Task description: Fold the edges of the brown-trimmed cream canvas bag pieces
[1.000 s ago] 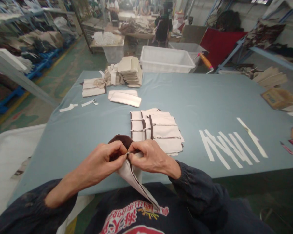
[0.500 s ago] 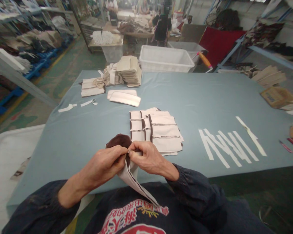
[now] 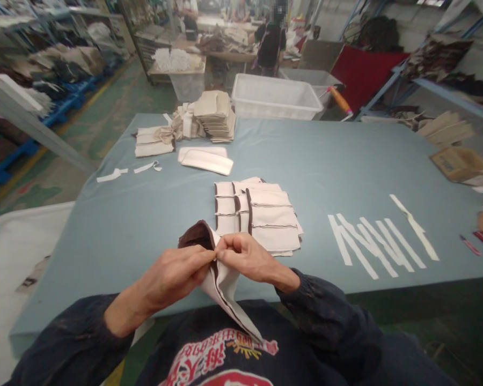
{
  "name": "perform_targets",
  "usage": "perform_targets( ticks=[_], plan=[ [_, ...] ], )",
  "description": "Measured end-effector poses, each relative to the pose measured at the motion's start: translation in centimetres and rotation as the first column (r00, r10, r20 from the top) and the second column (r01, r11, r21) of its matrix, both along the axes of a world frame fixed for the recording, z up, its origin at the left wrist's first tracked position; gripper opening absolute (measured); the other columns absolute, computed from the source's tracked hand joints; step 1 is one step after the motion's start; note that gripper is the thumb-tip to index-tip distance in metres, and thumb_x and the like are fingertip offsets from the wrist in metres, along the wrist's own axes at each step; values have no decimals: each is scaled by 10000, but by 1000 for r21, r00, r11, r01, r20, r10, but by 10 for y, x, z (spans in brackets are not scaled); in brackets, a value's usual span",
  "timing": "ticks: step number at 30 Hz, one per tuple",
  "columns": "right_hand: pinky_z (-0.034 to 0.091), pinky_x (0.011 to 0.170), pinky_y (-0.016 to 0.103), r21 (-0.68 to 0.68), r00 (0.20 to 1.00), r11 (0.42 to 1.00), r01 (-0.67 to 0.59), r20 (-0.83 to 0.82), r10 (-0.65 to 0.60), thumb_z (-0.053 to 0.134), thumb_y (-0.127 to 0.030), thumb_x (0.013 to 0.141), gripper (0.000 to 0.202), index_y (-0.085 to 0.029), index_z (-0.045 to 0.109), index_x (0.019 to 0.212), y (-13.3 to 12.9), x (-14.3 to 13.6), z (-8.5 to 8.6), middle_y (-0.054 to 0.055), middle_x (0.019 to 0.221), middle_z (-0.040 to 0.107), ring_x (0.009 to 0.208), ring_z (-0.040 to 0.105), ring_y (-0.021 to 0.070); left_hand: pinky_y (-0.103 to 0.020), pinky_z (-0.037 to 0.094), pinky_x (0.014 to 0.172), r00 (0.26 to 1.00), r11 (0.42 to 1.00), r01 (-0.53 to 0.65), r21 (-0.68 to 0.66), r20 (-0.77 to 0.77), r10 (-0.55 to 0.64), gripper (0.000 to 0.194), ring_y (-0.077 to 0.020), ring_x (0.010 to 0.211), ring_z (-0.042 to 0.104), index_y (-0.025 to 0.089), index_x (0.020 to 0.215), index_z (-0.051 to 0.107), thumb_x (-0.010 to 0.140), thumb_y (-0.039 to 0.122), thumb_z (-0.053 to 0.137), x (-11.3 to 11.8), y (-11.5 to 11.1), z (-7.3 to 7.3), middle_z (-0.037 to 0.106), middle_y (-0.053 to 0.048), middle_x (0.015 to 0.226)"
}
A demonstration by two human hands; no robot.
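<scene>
A cream fabric piece with dark brown edging and lining (image 3: 221, 292) hangs between my hands at the table's near edge, its lower end against my apron. My left hand (image 3: 177, 271) grips it from the left, fingers closed. My right hand (image 3: 245, 257) pinches the same seam from the right, its fingertips meeting those of my left hand. What lies right between the fingertips is too small to make out. Just beyond my hands is a pile of similar cream pieces with brown edges (image 3: 269, 217), lying on the blue-grey table cover (image 3: 306, 161).
White strips (image 3: 362, 246) lie on the right, near a red-handled tool (image 3: 470, 244) and a cardboard box (image 3: 462, 163). Folded beige cloth (image 3: 215, 115) and two pale oblong pieces (image 3: 207, 161) are at the back left. Behind the table stands a white plastic bin (image 3: 276, 96); a person (image 3: 269, 45) is farther back.
The fabric piece has opened wider at its brown-lined top, and more of its cream side shows below my right hand. Both hands have shifted slightly right, still pinching the seam.
</scene>
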State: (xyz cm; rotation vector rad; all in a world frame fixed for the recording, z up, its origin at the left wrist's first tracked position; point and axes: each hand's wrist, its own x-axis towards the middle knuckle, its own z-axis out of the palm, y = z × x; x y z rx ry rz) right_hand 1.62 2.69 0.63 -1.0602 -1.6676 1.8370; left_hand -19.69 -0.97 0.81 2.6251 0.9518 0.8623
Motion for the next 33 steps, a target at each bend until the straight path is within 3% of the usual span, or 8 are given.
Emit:
perform_targets(
  ticks=[3,6,12,15,18,24,29,33],
  plan=[
    [334,548,204,266,998,964,20,53,-36,582,-137,786,88,-162,665,768,-4,4,1,-53,629,549,568,448,82,-201,472,584,994,964,-90,-250,32,101,183,-113,631,654,195,1090,628,986,109,505,3,-5,12,733,4,821],
    [354,573,223,534,991,845,30,93,-94,583,-139,785,105,-165,685,773,-7,7,2,-40,629,592,565,481,88,-202,434,557,992,892,-96,-443,33,123,152,-106,598,603,188,1011,662,959,149,525,5,-5,25,696,24,767],
    [380,589,247,757,984,653,23,98,-149,534,-176,843,149,-179,679,808,-11,8,-1,-1,658,646,592,530,119,-227,400,583,999,819,-50,-571,-12,53,292,-113,613,547,185,869,632,1061,267,429,5,4,30,630,24,721],
    [391,597,247,733,988,678,47,64,-138,528,-174,852,153,-179,674,805,-13,9,0,4,682,657,606,536,120,-236,382,585,1000,862,-9,-507,-26,-4,271,-116,612,528,188,844,602,1054,226,435,5,5,28,603,26,707],
    [401,599,235,588,996,806,64,16,-91,545,-174,861,135,-176,666,801,-16,11,3,-8,698,651,612,533,110,-238,354,570,1000,899,22,-438,5,-23,231,-111,592,499,190,810,581,1017,186,478,7,4,29,566,37,674],
    [397,569,235,378,1000,926,14,2,-15,593,-243,914,130,-189,667,821,-20,13,10,-17,699,633,610,521,113,-218,293,496,989,843,-7,-538,119,85,250,-85,520,369,193,667,483,913,155,506,10,3,29,440,70,577],
    [384,580,240,599,991,791,127,-41,-128,567,-184,841,98,-186,641,777,-20,6,0,-20,677,608,597,505,111,-219,306,499,997,792,-34,-609,37,71,230,-92,520,418,190,754,544,971,210,471,9,4,30,481,65,603],
    [383,602,260,749,979,649,132,5,-205,535,-176,839,108,-192,623,779,-18,4,-10,-8,666,599,604,503,127,-262,307,547,991,867,-118,-484,-115,70,228,-121,566,480,192,788,540,992,230,447,15,3,39,542,33,654]
  ],
)
